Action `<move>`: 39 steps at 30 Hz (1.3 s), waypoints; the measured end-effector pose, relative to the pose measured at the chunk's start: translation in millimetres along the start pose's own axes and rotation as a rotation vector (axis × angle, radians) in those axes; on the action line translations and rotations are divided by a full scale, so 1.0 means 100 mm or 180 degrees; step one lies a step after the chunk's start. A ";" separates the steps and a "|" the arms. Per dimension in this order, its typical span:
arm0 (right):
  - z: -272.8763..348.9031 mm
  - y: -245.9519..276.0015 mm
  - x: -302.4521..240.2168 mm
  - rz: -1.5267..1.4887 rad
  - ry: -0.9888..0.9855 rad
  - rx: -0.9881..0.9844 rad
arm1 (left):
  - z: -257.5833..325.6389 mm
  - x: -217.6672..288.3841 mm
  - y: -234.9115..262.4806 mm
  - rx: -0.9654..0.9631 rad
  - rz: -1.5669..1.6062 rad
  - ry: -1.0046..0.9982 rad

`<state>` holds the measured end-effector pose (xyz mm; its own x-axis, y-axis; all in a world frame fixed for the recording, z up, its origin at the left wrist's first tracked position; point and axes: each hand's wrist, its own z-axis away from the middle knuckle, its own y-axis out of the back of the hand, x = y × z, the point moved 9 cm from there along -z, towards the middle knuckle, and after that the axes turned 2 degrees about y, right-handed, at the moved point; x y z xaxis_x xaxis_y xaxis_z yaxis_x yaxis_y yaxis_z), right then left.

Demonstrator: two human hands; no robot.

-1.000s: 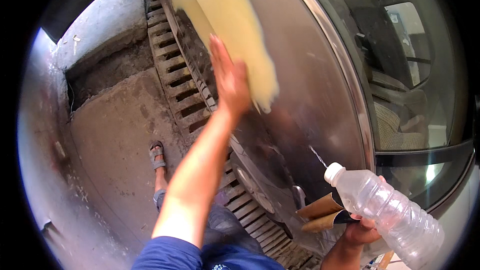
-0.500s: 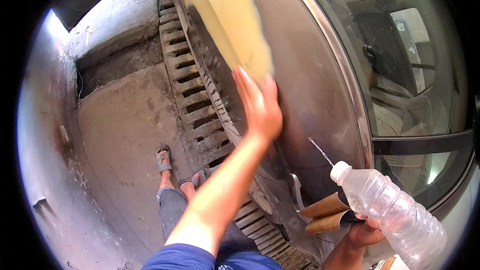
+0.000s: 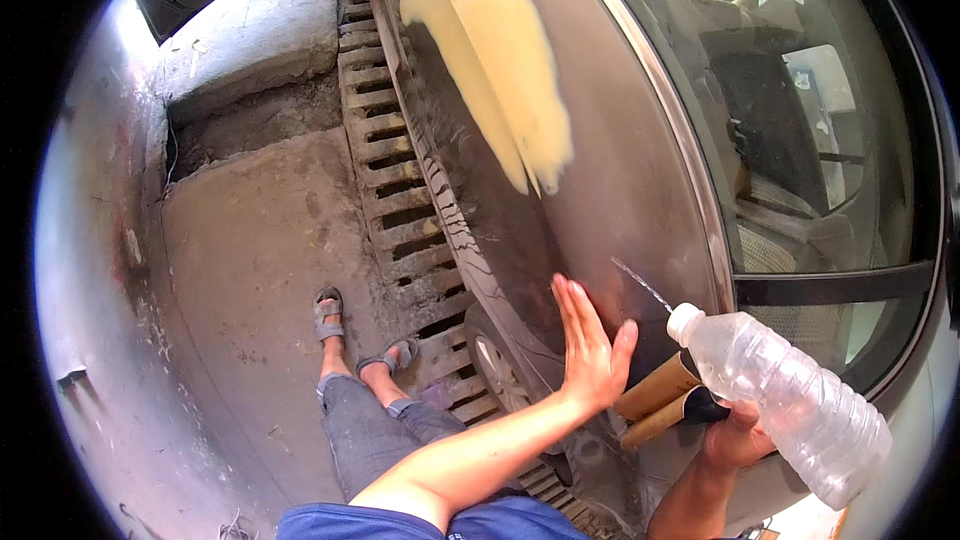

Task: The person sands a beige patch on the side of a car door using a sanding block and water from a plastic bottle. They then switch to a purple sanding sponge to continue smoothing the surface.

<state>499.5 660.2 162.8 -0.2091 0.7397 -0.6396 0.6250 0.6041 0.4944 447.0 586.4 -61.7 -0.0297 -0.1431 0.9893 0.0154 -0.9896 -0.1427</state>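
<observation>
My left hand (image 3: pixel 592 355) lies flat with fingers stretched on or just over the wet-looking brown car door panel (image 3: pixel 640 140), holding nothing. Farther up the panel is a pale yellow filler patch (image 3: pixel 500 60) whose lower end tapers into streaks. My right hand (image 3: pixel 738 435) is closed round a clear ribbed plastic bottle (image 3: pixel 790 395), tilted with its white cap toward the panel. A thin jet of water (image 3: pixel 640 282) squirts from the cap. Folded brown sandpaper (image 3: pixel 655 392), apparently on a dark backing, sits by the fingers of the right hand; its hold is partly hidden.
The car's side window (image 3: pixel 800 120) is on the right, edged by a trim strip (image 3: pixel 650 50). Along the car's lower side runs a slotted drain grate (image 3: pixel 395 180). At left are a concrete floor (image 3: pixel 270 240) and a pale wall (image 3: pixel 110 290). My sandalled feet stand beside the grate.
My left hand has slid from the filler patch's lower end down the panel, toward the bottle. Yellow streaks now show below the patch. Water still squirts from the bottle.
</observation>
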 end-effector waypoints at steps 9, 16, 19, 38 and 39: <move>-0.09 -0.20 0.02 -0.0592 0.0043 -0.0174 | 0.52 -0.01 0.27 -0.1483 0.0500 0.0898; -0.25 -0.73 -0.05 -0.1204 -0.0369 -0.0463 | -0.11 0.46 0.89 -0.1832 0.2043 0.0468; -0.24 -1.08 -0.18 -0.1117 -0.0390 -0.0864 | -0.19 0.92 0.91 -0.2178 0.1449 -0.0128; -0.61 -1.57 -0.06 -0.1192 -0.0204 -0.0962 | -0.57 0.59 1.37 -0.0859 0.2792 0.1173; -0.63 -1.53 -0.07 -0.1066 -0.0140 -0.0969 | -0.58 0.60 1.40 -0.0791 0.2779 0.1086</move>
<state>358.1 581.2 128.6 -0.3258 0.4794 -0.8149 0.2773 0.8724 0.4024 389.4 438.2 -23.7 -0.3969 -0.7854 0.4750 -0.0409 -0.5019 -0.8640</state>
